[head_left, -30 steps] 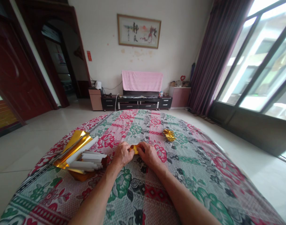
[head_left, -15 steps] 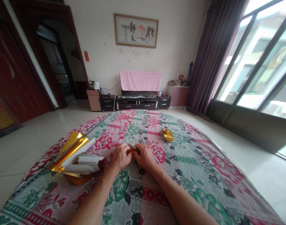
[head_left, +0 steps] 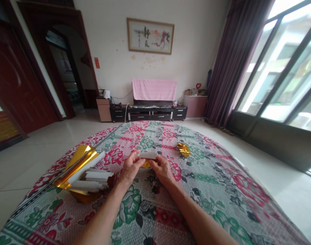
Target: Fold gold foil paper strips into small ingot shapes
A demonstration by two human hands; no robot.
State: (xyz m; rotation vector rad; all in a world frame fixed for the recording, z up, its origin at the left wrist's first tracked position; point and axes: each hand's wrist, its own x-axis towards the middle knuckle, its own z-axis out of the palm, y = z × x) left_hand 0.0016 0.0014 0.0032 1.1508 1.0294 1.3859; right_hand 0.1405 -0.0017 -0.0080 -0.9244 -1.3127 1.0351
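A small sheet of gold foil paper (head_left: 148,155) with a white back is stretched between my two hands, just above the flowered cloth. Its upper part shows white and its lower part gold. My left hand (head_left: 132,166) pinches the left end with thumb and fingers. At the right end, my right hand (head_left: 162,167) grips it the same way. To the left lies a pile of gold and white paper sheets (head_left: 90,182), some of them curled. Beyond my right hand sits a small bunch of folded gold paper (head_left: 184,149).
A flowered cloth (head_left: 216,190) covers the round table under my hands. Against the far wall stands a low black cabinet (head_left: 150,114) with a pink cloth (head_left: 154,89) draped over something on it. Purple curtains (head_left: 225,68) hang beside the window at right.
The gold paper, bent and mostly hidden between my close fingers before, is now opened out flat with its white side showing. My hands have moved slightly apart. The view has shifted a little.
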